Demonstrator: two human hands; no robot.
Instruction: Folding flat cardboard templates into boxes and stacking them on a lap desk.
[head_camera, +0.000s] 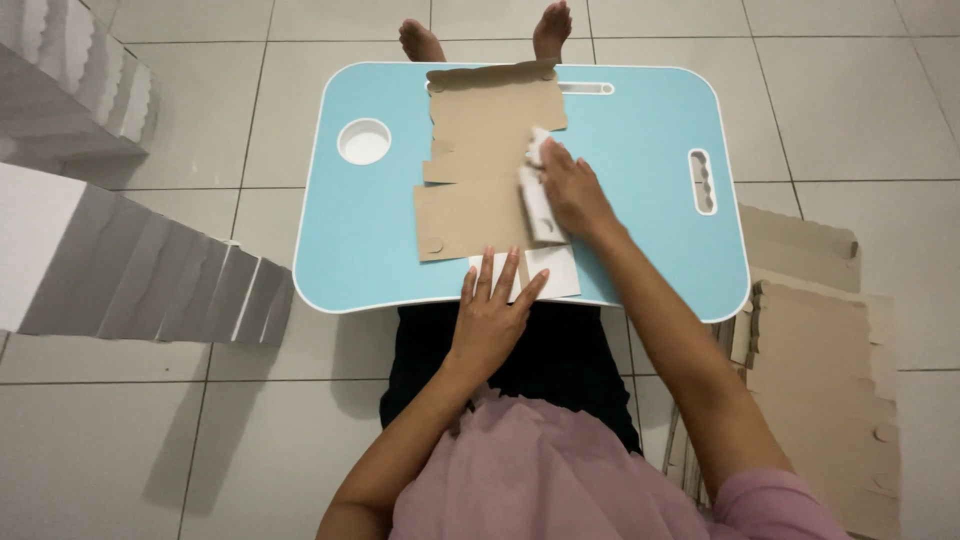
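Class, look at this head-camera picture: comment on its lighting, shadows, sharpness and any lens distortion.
Head view: soft, even light with no glare on the blue lap table; faint shadows fall beneath the table onto the floor tiles. The left hand and right hand on the flat cardboard sheet are sharp. Tile lines bow slightly near the edges, suggesting wide-angle distortion.

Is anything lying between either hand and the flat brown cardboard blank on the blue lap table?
Nothing visible. The left hand presses the near white flap of the flat brown cardboard blank on the light-blue lap table; the right hand rests directly on its folded side flap.
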